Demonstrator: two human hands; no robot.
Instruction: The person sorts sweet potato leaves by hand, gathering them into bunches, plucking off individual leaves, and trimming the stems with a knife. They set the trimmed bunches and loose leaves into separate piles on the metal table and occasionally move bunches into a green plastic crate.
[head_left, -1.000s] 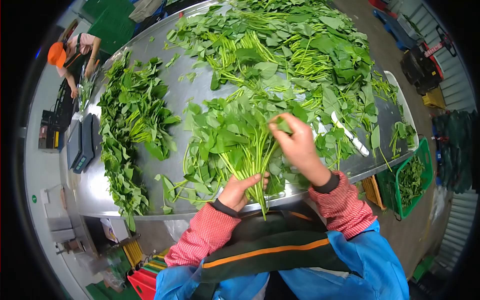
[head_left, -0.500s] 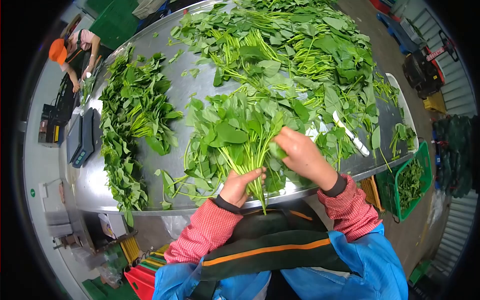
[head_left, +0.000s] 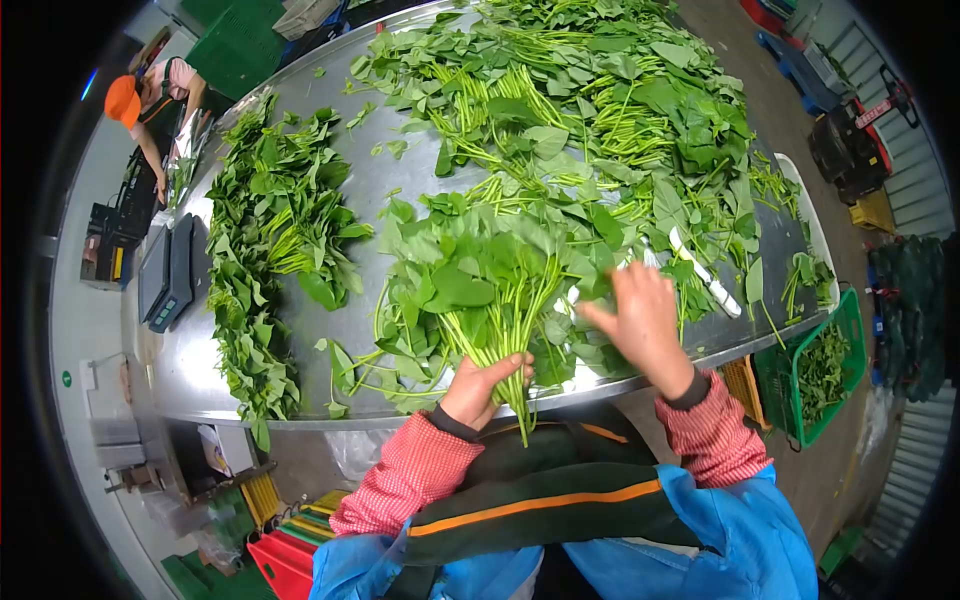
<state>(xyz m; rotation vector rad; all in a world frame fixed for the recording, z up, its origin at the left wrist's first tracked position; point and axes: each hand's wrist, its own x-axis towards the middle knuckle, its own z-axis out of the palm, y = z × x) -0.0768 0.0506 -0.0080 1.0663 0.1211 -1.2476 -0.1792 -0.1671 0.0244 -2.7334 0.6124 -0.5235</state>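
Note:
My left hand [head_left: 480, 390] is closed around the stems of a bunch of leafy greens [head_left: 490, 285], leaves pointing away from me and stem ends sticking out toward my body. To the right of the bunch, my right hand [head_left: 642, 318] is raised with its fingers spread, holding nothing. A white-handled knife [head_left: 705, 273] lies among loose leaves just beyond that hand. More leafy stems are heaped in a large pile [head_left: 620, 110] at the far side of the metal table [head_left: 375, 185]. A row of greens [head_left: 275, 240] runs along the left.
At the table's left stands a digital scale [head_left: 168, 275]. A person in an orange cap [head_left: 124, 101] works at the far left. Below the right edge is a green crate [head_left: 828, 365] holding greens. Red and green crates [head_left: 285, 560] stand at the lower left.
My right hand has let go of the bunch's leaves, moved right and opened. My left hand keeps its hold on the stems, almost in place.

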